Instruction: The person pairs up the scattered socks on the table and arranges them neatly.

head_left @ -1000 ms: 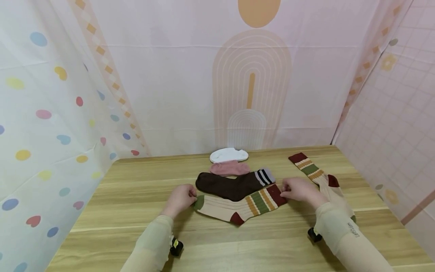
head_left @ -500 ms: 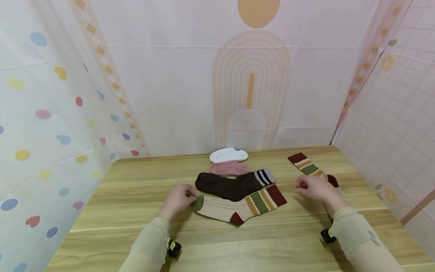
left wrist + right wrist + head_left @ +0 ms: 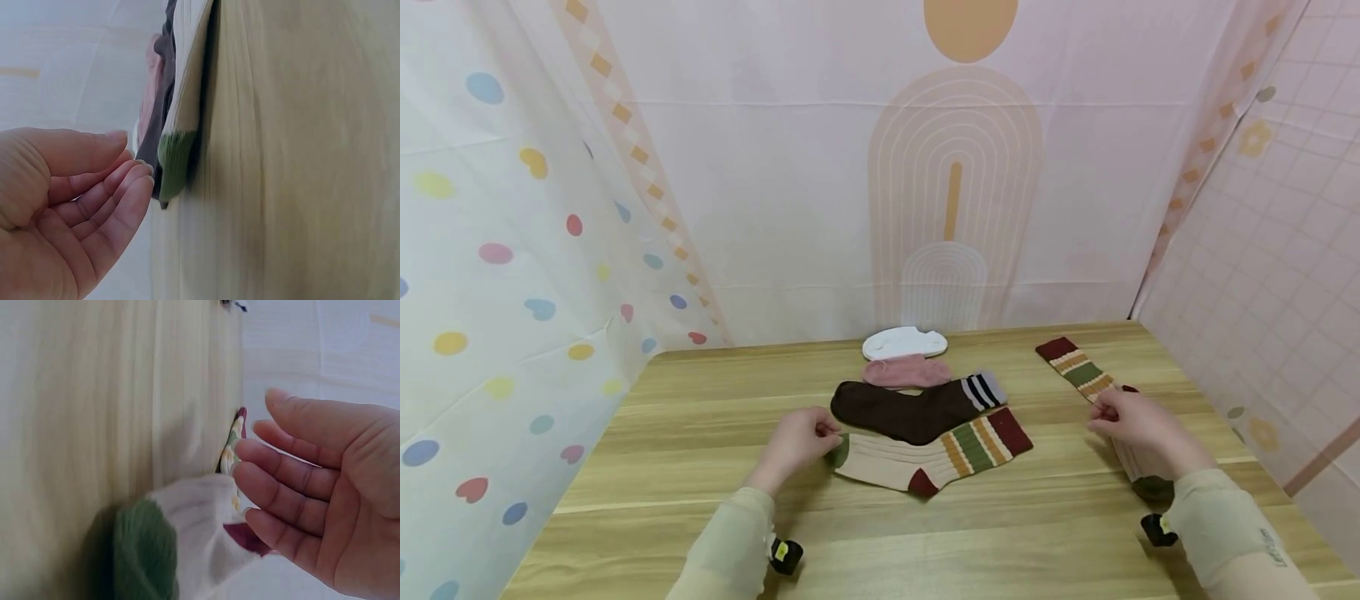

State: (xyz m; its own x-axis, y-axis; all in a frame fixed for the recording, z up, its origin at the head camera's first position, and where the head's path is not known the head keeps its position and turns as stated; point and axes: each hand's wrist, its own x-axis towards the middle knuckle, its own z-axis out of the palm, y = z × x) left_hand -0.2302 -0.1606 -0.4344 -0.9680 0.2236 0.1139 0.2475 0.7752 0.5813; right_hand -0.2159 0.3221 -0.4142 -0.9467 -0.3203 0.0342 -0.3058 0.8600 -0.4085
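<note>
A cream sock [image 3: 880, 462] with a green toe, dark red heel and striped cuff lies flat on the table. My left hand [image 3: 797, 446] is beside its green toe [image 3: 177, 156]; in the left wrist view thumb and fingers are loosely bent, with nothing between them. A matching striped sock [image 3: 1084, 372] lies slanted at the right, partly hidden by my right hand [image 3: 1138, 425], which hovers over its middle. In the right wrist view the fingers [image 3: 281, 481] are relaxed, thumb apart, holding nothing; the second sock's green toe [image 3: 144, 550] shows in front.
Behind the cream sock, a dark brown sock [image 3: 887, 408] with a grey striped cuff, a pink sock [image 3: 906, 370] and a white sock [image 3: 904, 342] lie in a row on the wooden table [image 3: 700, 467]. Patterned curtains [image 3: 775, 208] surround the table's back and sides.
My right hand has left the cuff of the cream sock and moved right, over the matching sock. My left hand has stayed near the green toe, shifting only slightly.
</note>
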